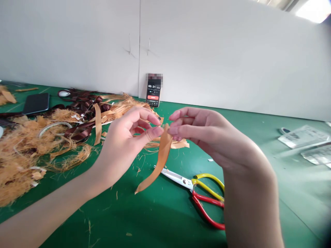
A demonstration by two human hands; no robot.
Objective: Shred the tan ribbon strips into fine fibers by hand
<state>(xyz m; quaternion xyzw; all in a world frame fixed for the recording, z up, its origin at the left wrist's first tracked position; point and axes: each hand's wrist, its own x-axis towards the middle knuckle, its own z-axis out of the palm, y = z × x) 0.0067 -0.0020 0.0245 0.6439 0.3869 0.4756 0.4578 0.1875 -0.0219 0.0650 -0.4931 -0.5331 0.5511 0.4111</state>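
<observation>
My left hand [124,143] and my right hand [204,136] meet above the green table [160,213], both pinching the top end of an orange-tan ribbon strip [159,165]. The strip hangs down from my fingertips and curls toward the table. Thumb and forefinger of each hand are pressed together on it. Below the hands lie scissors [199,193] with yellow and red handles, blades pointing left, partly hidden by my right forearm.
A heap of frayed orange threads [23,155] and dark brown ribbons [82,103] covers the left side. A phone [153,93] showing a timer leans against the white wall. Another dark phone [36,103] lies far left. Clear plastic packets [305,137] lie at right.
</observation>
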